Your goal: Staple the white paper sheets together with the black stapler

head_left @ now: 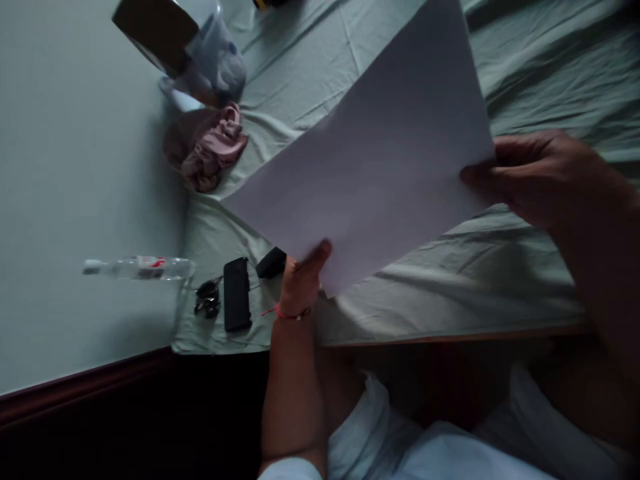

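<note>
A blank white sheet of paper is held up above the cloth-covered surface, tilted, with one corner running past the top of the view. My left hand pinches its near left edge, thumb on top and fingers hidden beneath; a red string circles that wrist. At the right edge of the sheet, my right hand grips with the thumb on the upper face. Both hands are closed on the paper. Just left of my left hand lies a small black object, partly covered by the sheet and hand.
A pale green cloth covers the surface, wrinkled at right. On it at left lie a black phone-like case, keys and a pink crumpled cloth. A plastic bottle stands by the wall. A plastic bag and brown box are behind.
</note>
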Motion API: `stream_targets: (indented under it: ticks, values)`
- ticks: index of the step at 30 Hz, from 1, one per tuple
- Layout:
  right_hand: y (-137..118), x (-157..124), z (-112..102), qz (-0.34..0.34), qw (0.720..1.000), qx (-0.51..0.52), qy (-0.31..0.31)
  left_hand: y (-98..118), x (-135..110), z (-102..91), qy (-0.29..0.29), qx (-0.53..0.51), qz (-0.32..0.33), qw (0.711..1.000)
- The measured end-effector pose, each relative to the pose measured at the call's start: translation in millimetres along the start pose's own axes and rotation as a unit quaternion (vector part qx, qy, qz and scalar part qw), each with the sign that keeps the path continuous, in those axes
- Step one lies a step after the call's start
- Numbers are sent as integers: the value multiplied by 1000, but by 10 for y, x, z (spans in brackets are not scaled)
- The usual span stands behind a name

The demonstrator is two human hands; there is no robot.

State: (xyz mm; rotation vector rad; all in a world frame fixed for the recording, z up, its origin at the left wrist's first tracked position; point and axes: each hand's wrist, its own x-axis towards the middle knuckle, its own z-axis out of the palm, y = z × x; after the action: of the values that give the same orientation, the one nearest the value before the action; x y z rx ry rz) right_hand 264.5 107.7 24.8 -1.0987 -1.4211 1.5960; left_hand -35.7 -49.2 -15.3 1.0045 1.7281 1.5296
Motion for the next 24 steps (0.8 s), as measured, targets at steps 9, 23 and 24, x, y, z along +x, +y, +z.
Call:
stream_targets:
  ticks: [9,23,24]
  values:
    - [87,54,-35,99,992,23,-70,47,-20,-2,15,-17,-3,1000]
    - [120,51,0,15,998,-44,-48,18,-27,-24,2,39,-3,999]
    - [79,33,10,27,998,-37,-42,29,-21,-19,2,35,-4,999]
